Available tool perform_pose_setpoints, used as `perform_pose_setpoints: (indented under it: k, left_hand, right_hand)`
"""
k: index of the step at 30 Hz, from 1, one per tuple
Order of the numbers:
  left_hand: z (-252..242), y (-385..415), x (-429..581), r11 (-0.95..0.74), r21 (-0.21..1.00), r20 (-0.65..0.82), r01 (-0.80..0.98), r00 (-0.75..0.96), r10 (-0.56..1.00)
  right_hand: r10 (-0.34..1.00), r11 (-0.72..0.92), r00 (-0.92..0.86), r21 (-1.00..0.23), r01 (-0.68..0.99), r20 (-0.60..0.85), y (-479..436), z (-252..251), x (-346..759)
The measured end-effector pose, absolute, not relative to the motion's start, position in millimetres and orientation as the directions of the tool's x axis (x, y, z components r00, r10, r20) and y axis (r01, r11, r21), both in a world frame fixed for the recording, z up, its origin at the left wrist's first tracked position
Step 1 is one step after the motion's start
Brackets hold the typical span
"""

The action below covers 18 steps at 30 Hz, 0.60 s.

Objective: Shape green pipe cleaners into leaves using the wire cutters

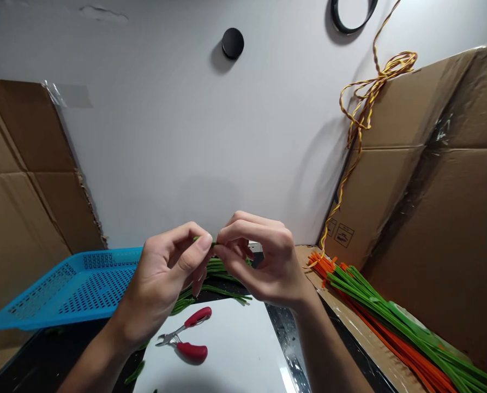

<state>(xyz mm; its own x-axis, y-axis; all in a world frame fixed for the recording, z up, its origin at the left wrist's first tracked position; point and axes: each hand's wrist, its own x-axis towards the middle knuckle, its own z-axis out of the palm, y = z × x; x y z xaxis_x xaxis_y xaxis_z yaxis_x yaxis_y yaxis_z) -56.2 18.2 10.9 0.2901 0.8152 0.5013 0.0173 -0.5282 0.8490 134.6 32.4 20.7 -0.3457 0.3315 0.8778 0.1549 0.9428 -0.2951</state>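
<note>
Both hands meet in front of me above the table. My left hand point(161, 281) pinches a short thin green pipe cleaner point(214, 244) between thumb and forefinger. Its other end sits in the pinch of my right hand point(263, 262), and the fingertips hide most of it. Beneath them, a pair of red-handled nippers point(192, 352) lies with handles spread on a white board point(239, 349). Behind the hands, at the board's far edge, lies a bunch of green pipe cleaners point(222, 268), partly covered by my fingers.
A blue perforated basket point(91, 289) stands on the left. On the right lie bundles of green pipe cleaners point(374, 300) and orange ones point(410, 357). Cardboard panels point(451, 218) flank both sides, and a yellow twisted cord point(368, 103) hangs down at right. Small green bits point(134, 374) lie near the board.
</note>
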Motion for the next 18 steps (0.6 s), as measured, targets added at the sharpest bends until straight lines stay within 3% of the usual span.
perform_pose_setpoints:
  k: [4,8,13,18]
  left_hand:
    - [9.0,19.7,-59.3,-0.514,0.858,0.489,-0.023,0.348,0.800]
    - [8.1,17.7,-62.8,-0.598,0.801,0.563,0.040,0.293,0.773]
    - [3.9,8.2,-57.4,-0.749,0.604,0.756,0.272,0.104,0.647]
    - [-2.6,4.4,-52.3,-0.791,0.419,0.867,0.445,0.061,0.494]
  right_hand:
    - [0.283,0.957,-0.340,-0.239,0.166,0.897,33.1,16.1,127.0]
    - [0.328,0.944,-0.321,-0.300,0.135,0.889,32.5,15.6,122.8]
    - [0.455,0.884,-0.293,-0.467,0.030,0.841,26.4,16.7,116.9]
    - [0.470,0.869,-0.267,-0.494,-0.023,0.841,22.9,14.7,110.6]
